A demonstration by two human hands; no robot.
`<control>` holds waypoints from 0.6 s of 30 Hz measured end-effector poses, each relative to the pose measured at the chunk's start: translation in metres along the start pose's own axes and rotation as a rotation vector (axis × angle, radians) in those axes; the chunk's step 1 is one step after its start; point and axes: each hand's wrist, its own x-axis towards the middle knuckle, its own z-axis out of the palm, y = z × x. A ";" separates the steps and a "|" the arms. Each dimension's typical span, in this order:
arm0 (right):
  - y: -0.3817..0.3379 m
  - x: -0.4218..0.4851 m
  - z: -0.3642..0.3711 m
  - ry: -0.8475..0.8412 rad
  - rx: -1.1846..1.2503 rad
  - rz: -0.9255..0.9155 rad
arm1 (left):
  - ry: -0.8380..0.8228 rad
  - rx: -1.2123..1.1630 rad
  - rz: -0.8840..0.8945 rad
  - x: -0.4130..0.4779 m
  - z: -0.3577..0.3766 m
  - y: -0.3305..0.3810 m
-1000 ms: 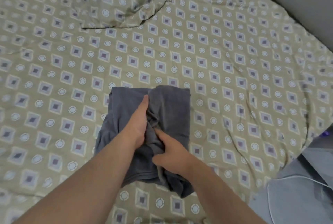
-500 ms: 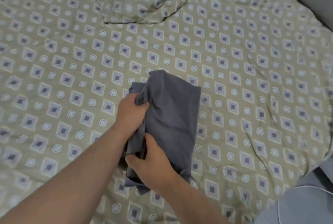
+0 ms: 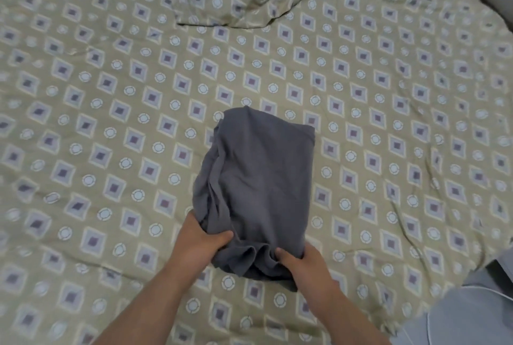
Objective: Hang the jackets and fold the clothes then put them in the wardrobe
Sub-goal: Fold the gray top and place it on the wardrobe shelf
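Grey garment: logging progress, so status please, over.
Left hand and right hand grip the near edge. Grey garment folded, lying on patterned bedsheet. Nothing seen in the way.

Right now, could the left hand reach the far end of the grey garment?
Probably yes. Nothing lies across the grey garment, but the left hand grips its near left corner and would have to let go first.

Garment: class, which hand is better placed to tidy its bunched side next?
Left, probably. The left hand grips the garment by its wrinkled left edge; the right hand holds the opposite near corner.
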 end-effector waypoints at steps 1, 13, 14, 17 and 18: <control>0.003 0.000 0.000 -0.032 0.045 0.026 | -0.007 -0.086 -0.070 -0.003 0.003 -0.004; 0.049 -0.059 -0.024 -0.121 0.195 0.293 | -0.035 -0.504 -0.448 -0.085 0.007 -0.059; 0.045 -0.062 -0.025 -0.062 0.152 0.251 | -0.014 -0.518 -0.440 -0.086 0.008 -0.055; 0.027 -0.069 -0.031 0.057 0.162 0.097 | 0.070 -0.613 -0.408 -0.089 0.011 -0.035; 0.017 -0.071 -0.033 0.038 0.241 0.067 | 0.090 -0.682 -0.422 -0.088 0.011 -0.023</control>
